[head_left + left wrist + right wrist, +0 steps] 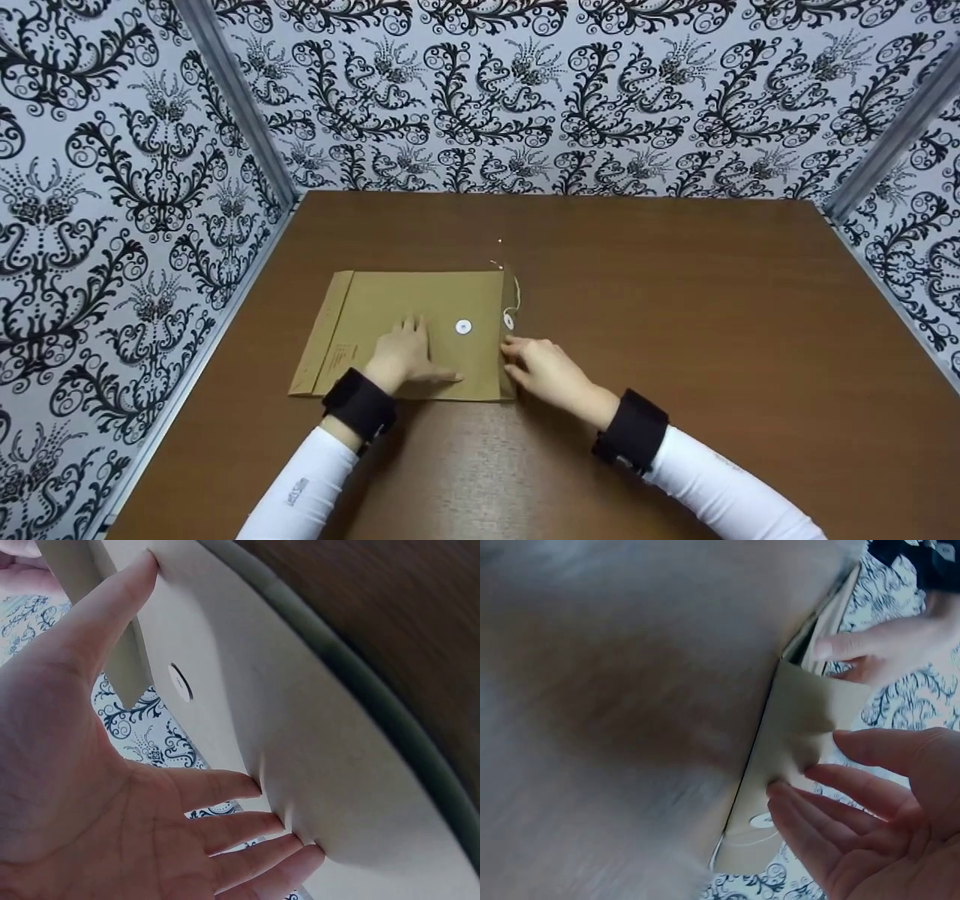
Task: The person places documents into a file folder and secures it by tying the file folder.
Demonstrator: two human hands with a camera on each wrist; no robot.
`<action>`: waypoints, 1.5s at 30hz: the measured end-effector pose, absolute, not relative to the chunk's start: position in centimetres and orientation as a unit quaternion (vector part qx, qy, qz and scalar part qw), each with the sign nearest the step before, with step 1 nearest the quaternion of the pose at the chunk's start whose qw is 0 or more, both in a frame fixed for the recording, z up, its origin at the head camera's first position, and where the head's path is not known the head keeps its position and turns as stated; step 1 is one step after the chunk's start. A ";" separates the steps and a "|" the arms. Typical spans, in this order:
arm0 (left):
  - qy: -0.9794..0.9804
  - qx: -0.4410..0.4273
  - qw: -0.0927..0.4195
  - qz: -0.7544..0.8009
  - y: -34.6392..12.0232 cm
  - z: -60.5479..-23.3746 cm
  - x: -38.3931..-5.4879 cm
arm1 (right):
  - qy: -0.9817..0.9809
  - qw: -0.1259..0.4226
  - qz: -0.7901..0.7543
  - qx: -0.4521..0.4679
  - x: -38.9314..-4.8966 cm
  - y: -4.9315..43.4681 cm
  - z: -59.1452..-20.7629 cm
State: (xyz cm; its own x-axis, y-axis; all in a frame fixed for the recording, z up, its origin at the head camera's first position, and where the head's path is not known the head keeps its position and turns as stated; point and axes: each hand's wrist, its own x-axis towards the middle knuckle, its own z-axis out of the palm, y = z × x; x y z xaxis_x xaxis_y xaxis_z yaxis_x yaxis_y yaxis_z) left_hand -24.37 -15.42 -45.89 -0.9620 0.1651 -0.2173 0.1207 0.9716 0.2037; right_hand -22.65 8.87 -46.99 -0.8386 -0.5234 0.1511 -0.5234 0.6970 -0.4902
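Note:
A brown string-tie paper envelope [390,300] lies on the table, with a white round button [463,327] on its upper face. My left hand [405,356] rests on this face, its fingers spread; in the left wrist view the fingertips dent the paper. At the envelope's right end, the flap [802,709] stands partly raised, bearing a second button [761,820] and a white string [517,292]. My right hand [551,375] touches the flap's outer side with extended fingers. Its thumb is at the flap's edge.
The brown wooden table [712,300] extends to the right and behind the envelope. Small white specks [499,265] lie just beyond the envelope. Patterned black-and-white walls [495,97] border the table at the back and on both sides.

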 end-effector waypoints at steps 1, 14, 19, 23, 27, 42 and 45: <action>0.986 0.072 0.117 0.096 -15.4 -45.9 -24.3 | 0.924 -0.004 -0.253 -0.287 -22.5 8.7 -47.0; 0.985 0.080 0.105 0.115 -15.6 -46.4 -24.3 | 0.936 -0.045 -0.146 -0.318 -22.3 6.8 -47.6; 0.986 0.095 0.093 0.101 -15.9 -46.6 -24.4 | 0.937 -0.052 -0.138 -0.316 -22.2 6.6 -48.0; 0.986 0.115 0.093 0.073 -16.3 -46.3 -24.9 | 0.937 -0.057 -0.133 -0.320 -22.1 6.6 -48.0; 0.983 0.156 0.090 0.037 -16.5 -45.7 -25.9 | 0.936 -0.052 -0.136 -0.320 -22.1 6.5 -47.9; 0.930 0.362 0.027 -0.062 -13.7 -45.0 -28.4 | 0.932 -0.052 -0.127 -0.334 -21.8 6.6 -47.9; 0.924 0.377 0.025 -0.064 -13.7 -45.2 -29.0 | 0.931 -0.054 -0.117 -0.342 -21.6 6.7 -47.9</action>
